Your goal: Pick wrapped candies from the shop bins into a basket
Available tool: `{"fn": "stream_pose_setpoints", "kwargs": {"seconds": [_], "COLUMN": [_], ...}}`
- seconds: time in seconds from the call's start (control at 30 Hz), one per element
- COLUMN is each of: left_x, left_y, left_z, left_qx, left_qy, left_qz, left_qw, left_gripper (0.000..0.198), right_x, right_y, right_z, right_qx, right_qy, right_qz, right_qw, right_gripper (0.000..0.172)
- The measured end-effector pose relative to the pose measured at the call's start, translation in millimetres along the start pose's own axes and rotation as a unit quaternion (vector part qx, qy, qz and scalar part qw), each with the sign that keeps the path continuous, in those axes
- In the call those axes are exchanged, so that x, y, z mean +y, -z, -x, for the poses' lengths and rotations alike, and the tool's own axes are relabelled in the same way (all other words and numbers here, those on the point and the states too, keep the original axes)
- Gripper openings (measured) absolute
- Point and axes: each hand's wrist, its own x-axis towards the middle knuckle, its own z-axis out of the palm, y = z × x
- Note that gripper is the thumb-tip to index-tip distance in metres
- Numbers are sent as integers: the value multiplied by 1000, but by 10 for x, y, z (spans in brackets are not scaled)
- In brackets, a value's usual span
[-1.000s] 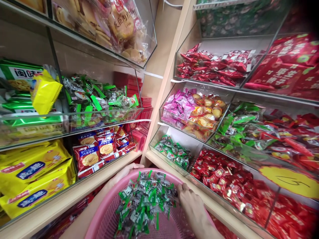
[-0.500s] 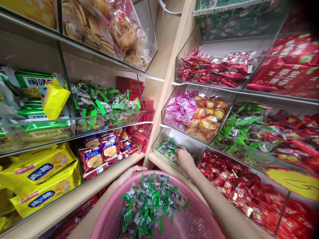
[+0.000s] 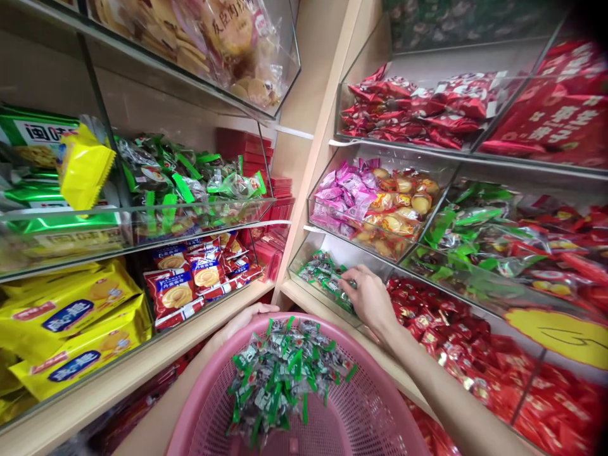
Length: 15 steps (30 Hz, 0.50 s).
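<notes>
A pink plastic basket (image 3: 370, 411) sits low in front of me, holding a heap of small green-and-clear wrapped candies (image 3: 285, 377). My left hand (image 3: 247, 320) grips the basket's far rim, fingers curled over it. My right hand (image 3: 373, 297) reaches into a clear bin (image 3: 308, 250) on the lower right shelf, fingers bent down among the same green-wrapped candies (image 3: 323, 272) there. Whether those fingers hold any candy is hidden.
Clear bins on the right hold red-wrapped sweets (image 3: 456, 342), pink and gold sweets (image 3: 375, 202) and red packs (image 3: 418, 107). Left shelves carry yellow biscuit packs (image 3: 71, 316), green packets (image 3: 180, 183) and red-blue snack packs (image 3: 190, 282). A yellow price tag (image 3: 560, 329) sticks on a bin front.
My right hand left the basket, reached up into the green-candy bin, and now sits a little further right in it. My left hand stayed on the basket rim.
</notes>
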Motion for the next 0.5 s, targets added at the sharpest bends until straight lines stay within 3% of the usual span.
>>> {"fn": "stream_pose_setpoints", "kwargs": {"seconds": [0.1, 0.23, 0.37, 0.5], "left_x": [-34, -12, 16, 5], "left_y": [22, 15, -11, -1], "left_z": [-47, -128, -134, -128], "left_qx": [-4, -9, -27, -27], "left_qy": [34, 64, 81, 65], "left_qz": [1, 8, 9, 5], "left_qw": [999, 998, 996, 998], "left_gripper": [33, 28, 29, 28], "right_x": [-74, -88, -30, -24], "right_y": [180, 106, -176, -354], "right_z": [293, 844, 1297, 1488], "right_qx": [-27, -190, -357, -427], "right_qy": [1, -78, -237, -402], "right_qz": [-105, -243, -316, -352], "right_qw": [994, 948, 847, 730], "right_gripper": [17, 19, 14, 12]}}
